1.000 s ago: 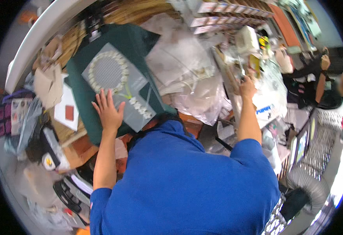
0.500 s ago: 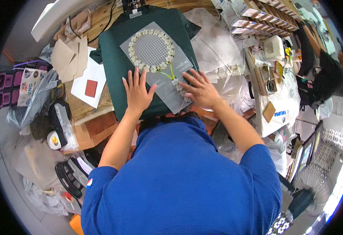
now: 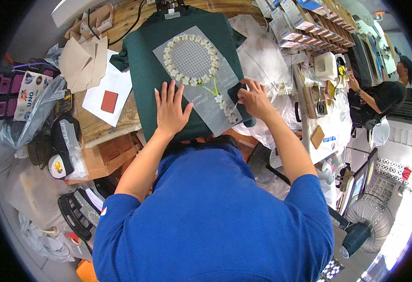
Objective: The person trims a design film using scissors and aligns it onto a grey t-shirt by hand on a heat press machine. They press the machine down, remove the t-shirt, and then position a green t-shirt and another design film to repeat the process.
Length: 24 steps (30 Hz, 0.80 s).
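Observation:
A dark green T-shirt [image 3: 142, 51] lies spread out before me, collar at the far end. On its front rests a translucent film sheet [image 3: 215, 123], tilted, bearing a racket design [image 3: 190, 57] ringed with white flowers, with pale lettering beside the handle. My left hand [image 3: 172, 109] is pressed flat, fingers spread, on the shirt at the sheet's left edge. At the shirt's right edge, just beside the sheet, my right hand [image 3: 257, 99] has its fingers bent and appears to pinch the fabric; the fingertips are partly hidden.
To the left are brown paper pieces [image 3: 76, 66], a white sheet [image 3: 98, 96] and a red-brown square [image 3: 109, 101]. Stacked boxes [image 3: 305, 23] stand far right. Clear plastic [image 3: 281, 103] covers the right side. Another person [image 3: 384, 101] is at the right, near a fan [image 3: 363, 225].
My right hand has moved off the film sheet to the shirt's right edge, and its fingers have curled in. The lower flowers are now uncovered. My left hand stays flat.

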Each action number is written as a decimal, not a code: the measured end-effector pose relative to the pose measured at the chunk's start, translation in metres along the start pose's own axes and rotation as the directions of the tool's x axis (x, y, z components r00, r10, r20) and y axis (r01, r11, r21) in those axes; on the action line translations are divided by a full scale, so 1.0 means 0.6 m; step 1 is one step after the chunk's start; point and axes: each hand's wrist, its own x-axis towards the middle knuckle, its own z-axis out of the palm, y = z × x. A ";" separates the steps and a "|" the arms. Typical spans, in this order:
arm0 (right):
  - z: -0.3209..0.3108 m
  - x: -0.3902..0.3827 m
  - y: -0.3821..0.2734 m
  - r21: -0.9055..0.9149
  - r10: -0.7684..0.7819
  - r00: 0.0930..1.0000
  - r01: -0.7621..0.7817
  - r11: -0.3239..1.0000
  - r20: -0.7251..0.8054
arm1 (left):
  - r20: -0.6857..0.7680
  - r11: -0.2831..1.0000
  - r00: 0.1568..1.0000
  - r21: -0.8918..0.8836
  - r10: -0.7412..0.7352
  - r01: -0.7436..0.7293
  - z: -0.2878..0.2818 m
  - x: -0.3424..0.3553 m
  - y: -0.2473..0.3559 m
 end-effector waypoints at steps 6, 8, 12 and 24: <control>-0.044 -0.044 0.148 -0.259 0.489 0.844 -0.534 0.805 -0.220 | -0.020 0.995 0.999 -0.086 -0.042 0.040 -0.001 -0.011 -0.010; -0.070 -0.044 0.120 -0.085 0.603 0.767 -0.631 0.771 -0.221 | -0.036 0.990 0.998 -0.131 -0.061 0.056 -0.002 -0.018 -0.017; -0.020 -0.012 -0.036 0.270 0.499 0.840 -0.541 0.796 0.212 | -0.048 0.967 0.993 -0.235 -0.107 0.093 -0.016 -0.031 -0.010; 0.065 0.054 -0.191 0.765 0.564 0.697 -0.622 0.169 0.442 | -0.049 0.948 0.983 -0.280 -0.174 0.154 -0.048 -0.053 -0.036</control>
